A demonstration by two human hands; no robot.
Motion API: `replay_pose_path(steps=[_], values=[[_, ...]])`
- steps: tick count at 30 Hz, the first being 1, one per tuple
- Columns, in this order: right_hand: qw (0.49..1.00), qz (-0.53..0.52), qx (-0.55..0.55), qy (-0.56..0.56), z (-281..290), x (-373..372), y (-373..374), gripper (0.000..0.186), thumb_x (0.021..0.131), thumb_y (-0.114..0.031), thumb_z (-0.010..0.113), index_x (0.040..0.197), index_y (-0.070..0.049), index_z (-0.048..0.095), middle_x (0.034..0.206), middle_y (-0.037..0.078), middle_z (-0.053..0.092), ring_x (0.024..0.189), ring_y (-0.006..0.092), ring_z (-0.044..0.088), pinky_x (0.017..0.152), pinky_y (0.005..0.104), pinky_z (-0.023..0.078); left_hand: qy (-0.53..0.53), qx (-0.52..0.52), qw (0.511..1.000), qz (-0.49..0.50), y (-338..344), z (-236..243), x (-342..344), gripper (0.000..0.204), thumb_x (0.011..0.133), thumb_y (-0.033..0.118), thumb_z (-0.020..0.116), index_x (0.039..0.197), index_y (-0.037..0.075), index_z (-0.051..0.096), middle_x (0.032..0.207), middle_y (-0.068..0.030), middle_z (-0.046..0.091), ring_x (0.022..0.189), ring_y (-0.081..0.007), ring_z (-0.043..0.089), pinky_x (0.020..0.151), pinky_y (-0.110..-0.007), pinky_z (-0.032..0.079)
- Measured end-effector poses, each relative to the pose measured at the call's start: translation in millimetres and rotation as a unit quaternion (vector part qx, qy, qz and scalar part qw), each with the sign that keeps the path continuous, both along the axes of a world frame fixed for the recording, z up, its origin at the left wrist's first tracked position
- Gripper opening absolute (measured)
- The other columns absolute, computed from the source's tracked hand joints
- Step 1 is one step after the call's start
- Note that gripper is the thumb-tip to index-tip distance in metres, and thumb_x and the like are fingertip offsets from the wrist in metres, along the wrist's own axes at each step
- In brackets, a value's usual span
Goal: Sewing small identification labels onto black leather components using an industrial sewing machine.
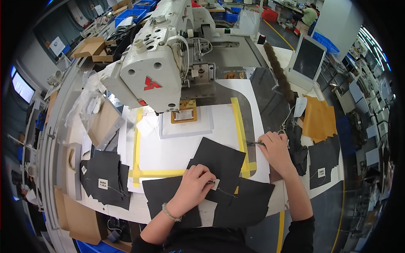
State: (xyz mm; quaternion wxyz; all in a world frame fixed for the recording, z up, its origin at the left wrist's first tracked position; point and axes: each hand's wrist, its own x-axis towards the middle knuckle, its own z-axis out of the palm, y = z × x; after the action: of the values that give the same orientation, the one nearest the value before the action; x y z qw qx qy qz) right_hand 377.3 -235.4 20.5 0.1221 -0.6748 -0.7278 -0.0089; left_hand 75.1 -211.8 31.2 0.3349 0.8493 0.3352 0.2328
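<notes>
My left hand is closed, its fingertips pinching at a small white label on a black fabric piece. A loose thread trails from beside the label. Two more black fabric pieces lie at the table's front edge, one at the left and one at the right, partly under the first. My right hand is closed around a slim, dark green tool. Its thin end points left over the white sheet's edge; its exact kind cannot be made out.
A white sewing machine overhangs a yellow-taped white sheet. Labelled black fabric pieces lie at the far left and far right. Mustard fabric, a screen and a cardboard tray surround the work area.
</notes>
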Motion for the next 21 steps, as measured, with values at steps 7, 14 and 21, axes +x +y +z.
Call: replay_pose_path(steps=[7, 14, 21], values=[[0.99, 0.022, 0.139, 0.006, 11, -52, 12, 0.043, 0.081, -0.015, 0.068, 0.122, -0.011, 0.056, 0.124, 0.004, 0.055, 0.113, 0.0189, 0.052, 0.092, 0.0369, 0.035, 0.099, 0.248, 0.964, -0.01, -11, -17, 1, 0.012, 0.075, 0.008, 0.066, 0.087, 0.011, 0.067, 0.087, 0.0003, 0.054, 0.083, -0.0171, 0.052, 0.071, -0.031, 0.039], [0.979, 0.193, 0.014, 0.065, -22, -100, 22, 0.06, 0.09, -0.031, 0.06, 0.142, -0.01, 0.042, 0.149, 0.007, 0.039, 0.133, 0.0244, 0.041, 0.109, 0.0452, 0.031, 0.082, 0.287, 0.954, -0.027, -13, -23, 2, 0.01, 0.077, 0.006, 0.064, 0.086, 0.009, 0.062, 0.082, 0.0, 0.056, 0.075, -0.0183, 0.053, 0.066, -0.03, 0.04], [0.975, 0.214, -0.02, 0.059, -19, -101, 25, 0.061, 0.093, -0.039, 0.054, 0.145, -0.012, 0.038, 0.151, 0.006, 0.036, 0.137, 0.0236, 0.037, 0.113, 0.0435, 0.028, 0.016, 0.022, 0.995, -0.099, -12, -12, -14, 0.01, 0.079, 0.004, 0.066, 0.085, 0.008, 0.059, 0.082, -0.0017, 0.058, 0.075, -0.0219, 0.053, 0.068, -0.033, 0.04]])
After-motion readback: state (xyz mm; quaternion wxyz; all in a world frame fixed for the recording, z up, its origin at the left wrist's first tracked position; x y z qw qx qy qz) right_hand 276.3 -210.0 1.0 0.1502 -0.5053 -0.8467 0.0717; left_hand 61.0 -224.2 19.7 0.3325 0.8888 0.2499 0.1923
